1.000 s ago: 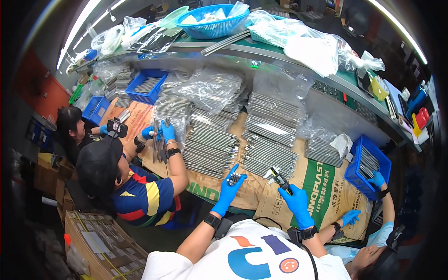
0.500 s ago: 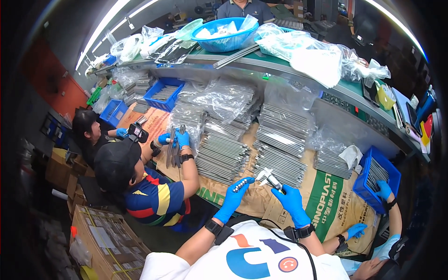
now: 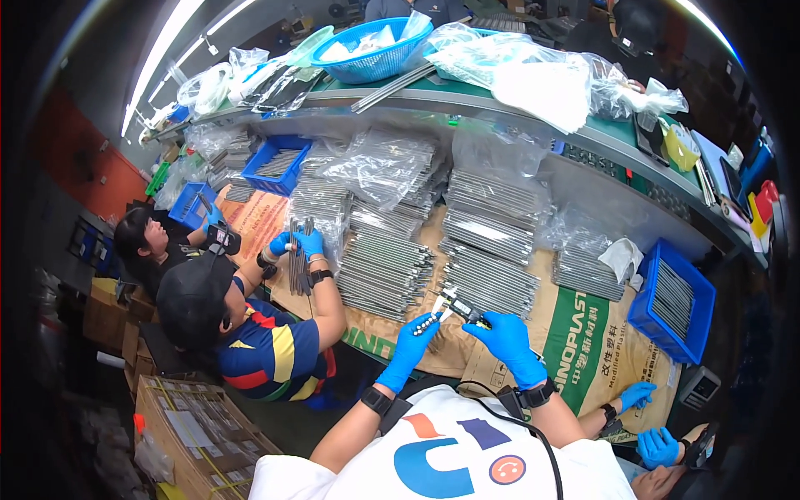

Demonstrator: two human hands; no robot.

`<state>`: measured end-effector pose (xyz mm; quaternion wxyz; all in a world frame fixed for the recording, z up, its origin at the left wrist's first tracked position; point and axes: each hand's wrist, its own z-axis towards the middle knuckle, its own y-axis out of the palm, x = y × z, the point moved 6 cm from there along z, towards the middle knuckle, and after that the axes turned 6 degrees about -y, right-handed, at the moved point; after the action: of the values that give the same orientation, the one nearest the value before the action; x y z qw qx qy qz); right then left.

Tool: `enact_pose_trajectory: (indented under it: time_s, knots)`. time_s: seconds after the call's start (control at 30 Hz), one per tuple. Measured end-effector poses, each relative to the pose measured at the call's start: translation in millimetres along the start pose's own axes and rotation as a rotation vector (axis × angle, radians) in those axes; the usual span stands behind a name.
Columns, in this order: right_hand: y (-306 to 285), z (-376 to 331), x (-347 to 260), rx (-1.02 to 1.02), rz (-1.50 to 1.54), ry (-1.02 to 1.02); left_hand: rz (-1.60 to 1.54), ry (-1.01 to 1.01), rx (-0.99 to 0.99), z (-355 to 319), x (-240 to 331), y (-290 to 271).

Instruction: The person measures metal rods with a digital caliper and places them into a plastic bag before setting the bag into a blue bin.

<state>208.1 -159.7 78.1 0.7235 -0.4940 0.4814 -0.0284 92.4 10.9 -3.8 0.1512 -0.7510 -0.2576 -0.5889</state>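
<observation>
My left hand (image 3: 407, 350), in a blue glove, is closed around several thin metal rods (image 3: 426, 324), whose shiny round ends face up toward me. A digital caliper (image 3: 459, 307) with a small display is gripped in my gloved right hand (image 3: 510, 346). Its jaws reach over to the rods in my left hand; whether they touch a rod is too small to tell. Beyond both hands lie stacked metal rods (image 3: 386, 271) and another stack (image 3: 490, 279) on brown paper sacking (image 3: 479, 371).
At the right stands a blue bin (image 3: 696, 333) of rods, with a co-worker's gloved hands (image 3: 658, 447) nearer. To the left a co-worker (image 3: 250, 325) holds rods, another person beyond. A raised shelf (image 3: 333, 107) crosses the back, carrying a blue basket (image 3: 379, 62) and plastic bags.
The caliper has swung left and its jaws have come to the rods in my left hand. The co-worker at right has drawn a hand out of the blue bin. My view has shifted slightly.
</observation>
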Motion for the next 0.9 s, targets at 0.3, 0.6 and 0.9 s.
enact_pose_trajectory:
  time_s: [0.3,0.6,0.9]
  knots:
    - [-0.8,-5.0,4.2,-0.051,-0.093,0.012,0.038,-0.002,-0.052,-7.4,1.2,2.5]
    - [-19.1,-20.0,-0.6,0.023,-0.034,0.028,0.108,-0.012,-0.144,-15.7,9.6,10.2]
    - [-30.7,-16.4,-5.7,0.059,-0.051,-0.006,-0.026,0.019,-0.207,-30.4,31.8,-5.4]
